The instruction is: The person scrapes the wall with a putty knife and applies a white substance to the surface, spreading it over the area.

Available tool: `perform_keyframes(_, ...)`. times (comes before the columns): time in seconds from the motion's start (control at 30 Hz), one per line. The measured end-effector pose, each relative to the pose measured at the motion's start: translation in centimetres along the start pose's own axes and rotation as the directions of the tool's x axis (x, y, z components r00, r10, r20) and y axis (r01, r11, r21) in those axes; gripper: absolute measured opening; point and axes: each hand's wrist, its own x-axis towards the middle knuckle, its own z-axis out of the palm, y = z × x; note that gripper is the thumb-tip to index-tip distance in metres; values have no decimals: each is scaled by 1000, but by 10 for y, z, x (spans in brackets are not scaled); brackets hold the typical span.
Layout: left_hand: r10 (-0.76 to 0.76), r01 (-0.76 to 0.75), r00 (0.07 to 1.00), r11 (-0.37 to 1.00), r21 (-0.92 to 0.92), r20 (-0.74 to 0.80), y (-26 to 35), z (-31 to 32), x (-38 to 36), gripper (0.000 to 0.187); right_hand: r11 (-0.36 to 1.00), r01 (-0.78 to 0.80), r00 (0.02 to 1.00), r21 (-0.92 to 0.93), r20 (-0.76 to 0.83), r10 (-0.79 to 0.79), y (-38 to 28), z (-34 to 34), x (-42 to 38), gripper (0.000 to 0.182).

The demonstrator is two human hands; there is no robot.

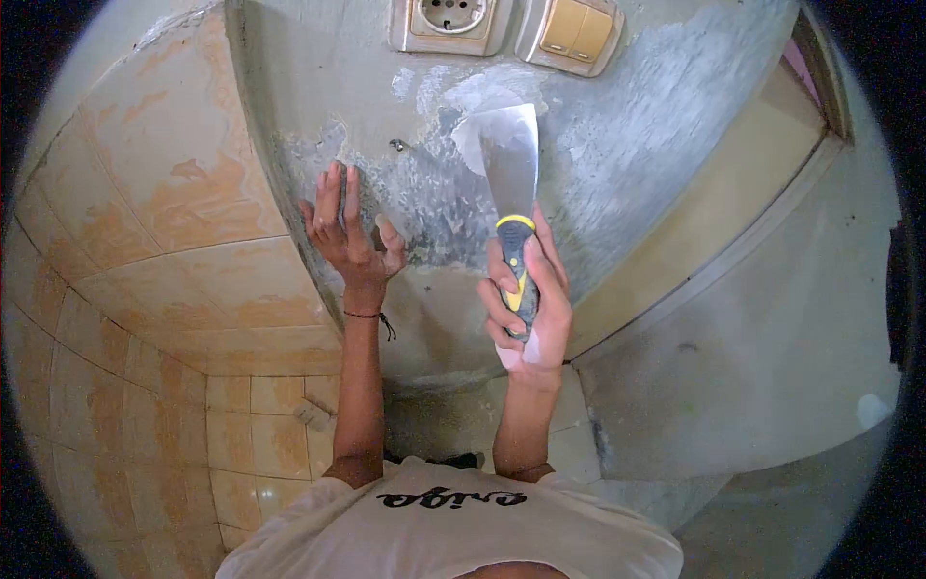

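Note:
My right hand (pixel 529 294) is wrapped round the black and yellow handle of a putty knife (pixel 511 159). The wide metal blade points up the wall and lies over a patch of white filler (pixel 471 140). White residue marks the base of this hand. To the left, my left hand (pixel 349 227) has its fingers spread at the rough grey wall (pixel 424 207) and holds nothing; its thumb has pale residue on it. A dark cord bracelet circles that wrist. A small metal piece (pixel 397 145) sticks out of the wall between the hands.
Above the blade are a wall socket (pixel 451 14) and a double switch (pixel 577 29). Orange-patterned tiles (pixel 164 174) cover the left wall, with a protruding edge beside my left hand. A door frame (pixel 714 256) runs along the right.

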Motion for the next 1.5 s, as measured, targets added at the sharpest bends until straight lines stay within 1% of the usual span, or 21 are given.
perform_keyframes(0.07, -6, 6, 1000, 1000, 1, -13, 0, 3, 1, 61, 1000, 1, 1000, 18, 14, -1, -2, -2, 2, 56)
perform_keyframes(0.13, 5, -5, 1000, 1000, 14, 3, -1, 0, 1, 61, 1000, -9, 998, -29, 57, 10, -1, 0, 4, 57)
perform_keyframes(0.27, 7, -7, 1000, 1000, 10, -8, -1, 0, 2, 61, 1000, -28, 998, -15, 61, 28, 4, -1, 10, 57)
perform_keyframes(0.37, 8, -8, 1000, 1000, 10, 17, -4, -2, 0, 60, 1000, -7, 998, 20, 56, 6, 6, -1, 10, 56)
perform_keyframes(0.43, -4, 4, 1000, 1000, -16, 18, -4, 0, -1, 60, 996, -47, 997, 80, 64, 41, 6, -4, 11, 55)
perform_keyframes(0.57, -4, 4, 1000, 1000, 1, 31, -4, -1, -2, 60, 990, -51, 998, 134, 51, 44, 17, -4, 8, 54)
perform_keyframes(0.63, 0, 0, 1000, 1000, 5, 31, -4, -1, -2, 60, 995, 3, 995, 101, 95, -12, 21, -2, 6, 37)
perform_keyframes(0.73, 0, 1, 1000, 1000, -14, 23, -4, -1, -2, 60, 996, -16, 998, 89, 68, 10, 18, 0, 5, 35)
perform_keyframes(0.87, 9, -9, 1000, 1000, -16, 13, -2, 0, -1, 60, 992, -29, 996, 121, 86, 19, 14, -11, 8, 37)
perform_keyframes(0.93, 1, -1, 1000, 1000, -8, 12, -1, 1, -1, 60, 989, -34, 989, 144, 146, 12, 14, -12, 9, 38)
perform_keyframes(0.97, 5, -5, 1000, 1000, -9, 13, -1, 0, -1, 60, 988, -31, 989, 148, 145, 10, 13, -12, 10, 38)
perform_keyframes(1.03, 11, -11, 1000, 1000, -18, 4, -1, -1, 0, 60, 989, -65, 995, 136, 87, 53, 13, -11, 12, 51)
perform_keyframes(1.17, 8, -8, 1000, 1000, -8, 11, 1, 0, 1, 59, 979, -71, 992, 190, 113, 50, 15, -12, 13, 51)
perform_keyframes(1.27, 19, -19, 1000, 1000, -15, 5, 1, 0, 1, 58, 971, -113, 986, 213, 141, 83, 17, -13, 15, 51)
perform_keyframes(1.33, 8, -8, 1000, 1000, 10, 15, 1, 0, 1, 57, 978, -102, 988, 183, 130, 78, 16, -10, 16, 51)
perform_keyframes(1.47, 20, -20, 1000, 1000, 10, 11, 1, 0, 1, 57, 973, -109, 988, 205, 133, 82, 13, -10, 16, 53)
perform_keyframes(1.5, 23, -24, 1000, 1000, 16, 13, 1, 0, 1, 57, 979, -104, 990, 175, 113, 85, 11, -9, 15, 50)
